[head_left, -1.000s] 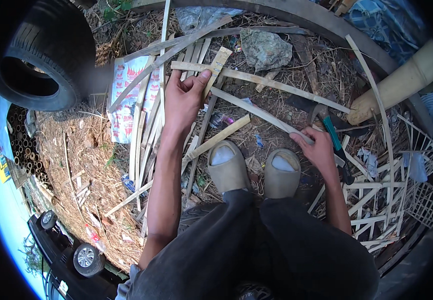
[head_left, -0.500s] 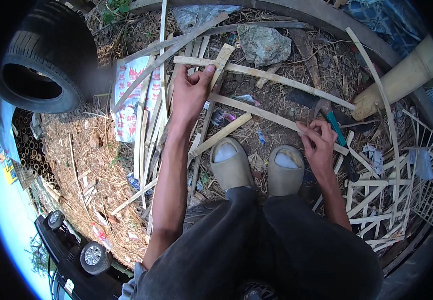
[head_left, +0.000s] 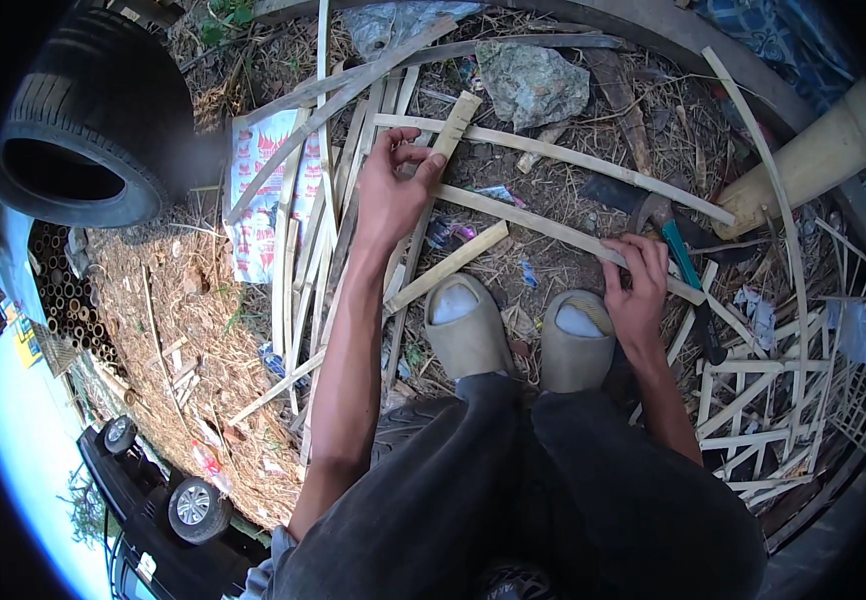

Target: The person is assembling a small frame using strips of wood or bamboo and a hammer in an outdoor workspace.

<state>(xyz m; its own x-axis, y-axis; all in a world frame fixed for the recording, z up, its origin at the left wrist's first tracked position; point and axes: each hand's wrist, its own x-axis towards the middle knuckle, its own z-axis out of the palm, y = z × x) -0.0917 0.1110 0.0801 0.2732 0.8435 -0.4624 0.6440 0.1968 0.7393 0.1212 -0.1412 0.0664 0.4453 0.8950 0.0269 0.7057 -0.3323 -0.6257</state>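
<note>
Fingers of the left hand (head_left: 390, 195) now pinch a bamboo strip (head_left: 451, 125) they lay flat on before.
Right hand (head_left: 636, 290) fingers stay pressed on a long slat (head_left: 553, 228), steadying it.

An outdoor bamboo-craft yard: split bamboo strips (head_left: 553, 150), straw-strewn ground (head_left: 183, 300), an old tyre (head_left: 93, 110).

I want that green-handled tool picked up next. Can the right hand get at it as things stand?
Probably yes. The right hand rests on a bamboo strip right beside the green-handled tool, whose handle lies uncovered on top.
</note>
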